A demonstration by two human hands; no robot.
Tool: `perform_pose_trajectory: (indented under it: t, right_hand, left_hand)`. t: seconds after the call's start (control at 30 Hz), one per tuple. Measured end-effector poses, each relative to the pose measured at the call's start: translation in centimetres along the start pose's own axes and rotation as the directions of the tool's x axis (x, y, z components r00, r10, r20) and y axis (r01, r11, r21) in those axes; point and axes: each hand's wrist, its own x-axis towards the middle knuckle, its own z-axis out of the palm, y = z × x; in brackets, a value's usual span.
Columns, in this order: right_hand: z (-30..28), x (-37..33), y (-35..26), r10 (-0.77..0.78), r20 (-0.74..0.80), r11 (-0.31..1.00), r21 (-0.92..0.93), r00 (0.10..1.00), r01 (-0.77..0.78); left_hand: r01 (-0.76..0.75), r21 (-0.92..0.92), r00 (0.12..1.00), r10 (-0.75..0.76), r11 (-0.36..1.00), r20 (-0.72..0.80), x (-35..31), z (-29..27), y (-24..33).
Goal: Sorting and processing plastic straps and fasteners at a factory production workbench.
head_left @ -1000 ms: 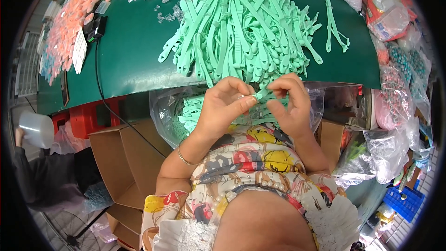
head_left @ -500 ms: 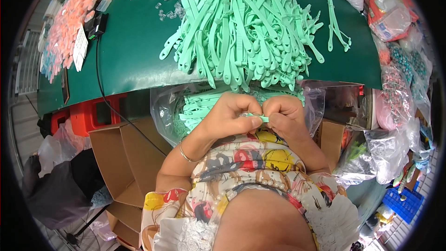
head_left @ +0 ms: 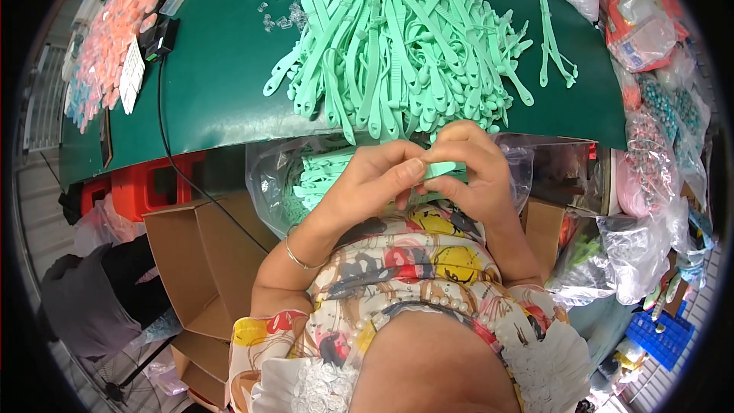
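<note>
Both of my hands have sunk a little toward my lap since a moment ago, keeping the strap pinched between them. At the table's far left corner lies a heap of pink pieces (head_left: 115, 38), with a black cable (head_left: 164, 130) running off the near edge. Below it an open cardboard box (head_left: 191, 260) stands on the floor. My left hand (head_left: 378, 184) and my right hand (head_left: 474, 172) both grip one mint-green strap (head_left: 443, 170) over the clear bag (head_left: 290, 176) at the table's near edge, just before the big pile of green straps (head_left: 405, 46)
</note>
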Motion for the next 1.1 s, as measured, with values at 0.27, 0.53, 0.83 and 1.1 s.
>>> perform_pose_trajectory:
  t: [0.27, 0.53, 0.83, 1.1]
  right_hand:
    - [0.6, -1.5, 0.1, 0.388, 0.054, 0.700, 0.632, 0.920, -0.333]
    - [-3.5, -1.2, -1.5, 0.312, 0.046, 0.902, 0.299, 0.949, -0.311]
    - [-3.9, -7.3, 2.0, 0.495, 0.181, 0.862, -0.220, 0.850, -0.456]
    - [-13.8, 1.9, 5.9, 0.230, -0.436, 0.835, -0.370, 0.870, -0.407]
  left_hand:
    - [0.024, -0.071, 0.996, -0.017, 0.997, 0.093, -0.1, -0.8, -0.4]
    - [-0.112, 0.389, 0.971, 0.017, 0.914, 0.240, -0.9, -1.8, 3.2]
    - [0.089, 0.904, 0.993, -0.106, 0.417, -0.049, -2.9, -8.4, -4.2]
    - [0.081, 0.921, 0.992, 0.057, 0.382, -0.111, -4.7, -8.2, -4.4]
